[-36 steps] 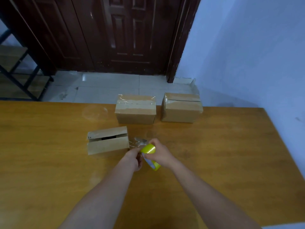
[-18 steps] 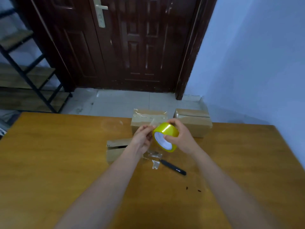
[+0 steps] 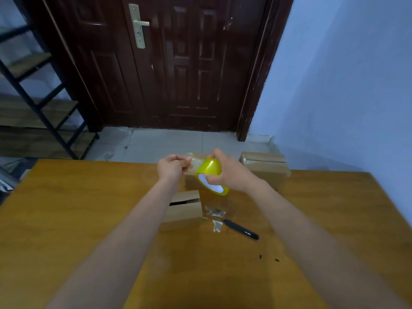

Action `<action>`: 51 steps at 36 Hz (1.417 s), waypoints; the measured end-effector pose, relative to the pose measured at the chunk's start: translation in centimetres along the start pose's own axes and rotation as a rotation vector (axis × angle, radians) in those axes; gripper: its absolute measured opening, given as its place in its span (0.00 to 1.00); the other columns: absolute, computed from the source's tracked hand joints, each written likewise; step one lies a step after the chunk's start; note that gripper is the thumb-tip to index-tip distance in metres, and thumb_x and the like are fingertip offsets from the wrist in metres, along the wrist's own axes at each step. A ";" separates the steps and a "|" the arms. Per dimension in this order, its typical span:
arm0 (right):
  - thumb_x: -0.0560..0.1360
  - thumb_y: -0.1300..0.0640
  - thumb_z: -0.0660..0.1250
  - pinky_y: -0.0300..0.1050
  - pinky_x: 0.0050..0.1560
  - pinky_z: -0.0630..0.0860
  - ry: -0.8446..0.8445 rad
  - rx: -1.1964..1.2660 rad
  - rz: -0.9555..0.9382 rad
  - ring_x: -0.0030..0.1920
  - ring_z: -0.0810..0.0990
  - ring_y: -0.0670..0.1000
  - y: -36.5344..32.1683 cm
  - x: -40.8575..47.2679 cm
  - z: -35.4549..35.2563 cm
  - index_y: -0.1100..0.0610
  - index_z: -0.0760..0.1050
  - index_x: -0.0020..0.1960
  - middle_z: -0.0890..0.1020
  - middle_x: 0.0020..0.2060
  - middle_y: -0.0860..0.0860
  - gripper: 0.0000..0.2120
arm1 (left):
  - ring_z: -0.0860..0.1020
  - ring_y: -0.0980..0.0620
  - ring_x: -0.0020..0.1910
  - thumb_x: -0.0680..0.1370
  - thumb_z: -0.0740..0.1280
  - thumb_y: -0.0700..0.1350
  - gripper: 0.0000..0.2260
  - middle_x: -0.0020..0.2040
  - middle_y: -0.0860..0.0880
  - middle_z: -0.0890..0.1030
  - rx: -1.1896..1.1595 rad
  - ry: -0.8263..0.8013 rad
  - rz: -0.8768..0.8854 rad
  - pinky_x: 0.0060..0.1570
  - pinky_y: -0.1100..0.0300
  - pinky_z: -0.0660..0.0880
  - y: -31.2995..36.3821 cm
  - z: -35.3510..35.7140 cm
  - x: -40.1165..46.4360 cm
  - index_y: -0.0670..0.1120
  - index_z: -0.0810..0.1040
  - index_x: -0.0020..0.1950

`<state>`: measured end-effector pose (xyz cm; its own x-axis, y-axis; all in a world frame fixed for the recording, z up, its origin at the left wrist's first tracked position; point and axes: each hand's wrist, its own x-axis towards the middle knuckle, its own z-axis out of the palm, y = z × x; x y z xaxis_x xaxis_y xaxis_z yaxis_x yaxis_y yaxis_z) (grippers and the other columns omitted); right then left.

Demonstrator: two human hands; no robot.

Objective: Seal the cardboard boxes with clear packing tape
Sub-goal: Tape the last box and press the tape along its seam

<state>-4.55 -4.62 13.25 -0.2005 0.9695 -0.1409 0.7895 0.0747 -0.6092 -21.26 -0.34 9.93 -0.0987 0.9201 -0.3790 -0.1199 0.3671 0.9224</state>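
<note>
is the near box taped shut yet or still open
Still open: the near box shows a dark gap between its top flaps, with no tape across it.

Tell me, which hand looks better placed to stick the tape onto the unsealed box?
Probably the left hand: it pinches the free tape end and hovers nearer the small open-flapped cardboard box; the right hand grips the yellow tape roll.

Glossy yellow tape roll, matt brown cardboard boxes, smooth varnished wooden table.
</note>
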 end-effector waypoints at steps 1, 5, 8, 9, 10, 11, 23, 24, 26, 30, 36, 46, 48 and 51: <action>0.71 0.49 0.71 0.43 0.35 0.67 -0.035 -0.118 0.014 0.42 0.73 0.53 -0.1 0.2 0.1 0.54 0.65 0.60 0.73 0.44 0.51 0.23 | 0.77 0.54 0.29 0.74 0.70 0.34 0.09 0.30 0.48 0.80 -0.006 0.045 0.010 0.31 0.65 0.74 0.4 -0.4 -0.1 0.42 0.74 0.36; 0.72 0.47 0.68 0.43 0.30 0.65 -0.150 -0.456 0.208 0.41 0.74 0.54 0.4 0.4 0.9 0.57 0.64 0.57 0.71 0.37 0.49 0.22 | 0.79 0.54 0.32 0.73 0.72 0.38 0.05 0.35 0.47 0.81 0.089 0.073 0.085 0.39 0.62 0.75 1.2 -1.4 -0.5 0.42 0.78 0.38; 0.71 0.44 0.68 0.43 0.30 0.65 -0.171 -0.480 0.220 0.40 0.74 0.53 0.3 1.0 1.0 0.57 0.65 0.58 0.71 0.36 0.48 0.24 | 0.79 0.52 0.34 0.73 0.72 0.38 0.06 0.36 0.47 0.82 0.053 0.101 0.072 0.42 0.60 0.77 0.8 -2.0 -0.9 0.43 0.79 0.37; 0.70 0.43 0.69 0.43 0.32 0.66 -0.171 -0.464 0.189 0.41 0.74 0.53 0.2 1.2 0.9 0.57 0.66 0.58 0.73 0.38 0.48 0.25 | 0.79 0.51 0.36 0.73 0.72 0.38 0.05 0.37 0.47 0.82 0.034 0.123 0.053 0.43 0.59 0.77 0.6 -2.5 -0.8 0.43 0.79 0.38; 0.70 0.42 0.70 0.45 0.34 0.69 -0.176 -0.441 0.153 0.42 0.74 0.53 0.3 1.3 0.9 0.57 0.66 0.59 0.74 0.41 0.49 0.27 | 0.79 0.51 0.37 0.74 0.71 0.38 0.05 0.38 0.46 0.82 0.018 0.143 0.033 0.44 0.58 0.77 0.4 -3.3 -0.8 0.43 0.79 0.39; 0.69 0.43 0.71 0.46 0.38 0.72 -0.184 -0.413 0.116 0.45 0.75 0.53 0.4 1.2 0.9 0.56 0.66 0.61 0.76 0.45 0.50 0.28 | 0.79 0.50 0.38 0.74 0.71 0.38 0.04 0.38 0.46 0.81 0.003 0.162 0.017 0.44 0.57 0.77 0.2 -4.3 -0.5 0.42 0.79 0.39; 0.73 0.51 0.66 0.45 0.38 0.69 -0.023 -0.400 -0.032 0.46 0.75 0.54 2.7 -0.8 3.0 0.54 0.66 0.64 0.77 0.53 0.53 0.22 | 0.82 0.48 0.34 0.76 0.69 0.39 0.04 0.35 0.43 0.83 -0.015 0.122 -0.147 0.41 0.55 0.77 -3.3 -9.0 -0.9 0.39 0.77 0.47; 0.74 0.51 0.66 0.44 0.38 0.68 -0.037 -0.455 -0.033 0.46 0.75 0.54 2.7 -0.7 3.0 0.55 0.66 0.65 0.77 0.54 0.54 0.22 | 0.82 0.50 0.30 0.75 0.69 0.39 0.03 0.32 0.44 0.82 -0.023 0.127 -0.155 0.39 0.56 0.76 -3.6 -8.8 -0.9 0.40 0.77 0.46; 0.75 0.51 0.64 0.44 0.38 0.67 -0.083 -0.597 -0.009 0.43 0.75 0.56 2.5 -0.5 3.2 0.58 0.66 0.64 0.78 0.53 0.56 0.20 | 0.81 0.51 0.27 0.75 0.69 0.37 0.02 0.30 0.45 0.82 -0.031 0.160 -0.167 0.38 0.55 0.76 -4.0 -8.5 -0.9 0.39 0.76 0.44; 0.75 0.54 0.63 0.44 0.41 0.64 -0.170 -0.877 0.033 0.39 0.73 0.56 2.9 -0.4 3.5 0.59 0.69 0.57 0.78 0.46 0.54 0.13 | 0.81 0.48 0.33 0.75 0.69 0.36 0.04 0.37 0.42 0.81 0.022 0.225 -0.124 0.35 0.54 0.77 -4.9 -8.5 -0.9 0.35 0.79 0.45; 0.74 0.48 0.66 0.47 0.49 0.66 -0.108 -0.887 -0.021 0.52 0.78 0.56 4.2 -0.1 3.7 0.58 0.67 0.62 0.79 0.53 0.54 0.21 | 0.81 0.42 0.37 0.76 0.70 0.39 0.05 0.39 0.41 0.81 0.000 0.240 -0.154 0.39 0.53 0.79 -6.4 -8.5 -1.7 0.39 0.78 0.42; 0.74 0.50 0.66 0.47 0.52 0.68 -0.185 -0.826 0.013 0.52 0.77 0.56 6.4 0.2 4.8 0.58 0.68 0.60 0.78 0.53 0.54 0.19 | 0.79 0.56 0.27 0.78 0.65 0.37 0.13 0.24 0.52 0.79 0.115 0.280 -0.109 0.46 0.52 0.78 -10.6 -7.4 0.2 0.43 0.76 0.32; 0.74 0.51 0.65 0.47 0.51 0.68 -0.198 -0.812 0.014 0.51 0.77 0.56 6.5 0.4 5.0 0.58 0.68 0.59 0.78 0.52 0.54 0.17 | 0.82 0.48 0.36 0.78 0.64 0.40 0.14 0.30 0.48 0.82 0.257 0.282 -0.062 0.46 0.50 0.76 -11.2 -7.3 0.4 0.44 0.76 0.32; 0.74 0.51 0.65 0.47 0.50 0.68 -0.205 -0.811 0.012 0.50 0.77 0.56 6.6 0.8 5.1 0.58 0.69 0.58 0.78 0.51 0.54 0.17 | 0.78 0.41 0.42 0.78 0.63 0.40 0.10 0.40 0.40 0.82 0.514 0.252 0.023 0.41 0.52 0.72 -11.6 -7.3 0.3 0.39 0.78 0.39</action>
<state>-2.47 -4.50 5.09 -0.2294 0.9154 -0.3308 0.9492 0.2857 0.1322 -27.14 -5.34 -1.44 -0.3355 0.8910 -0.3059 0.3746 0.4241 0.8245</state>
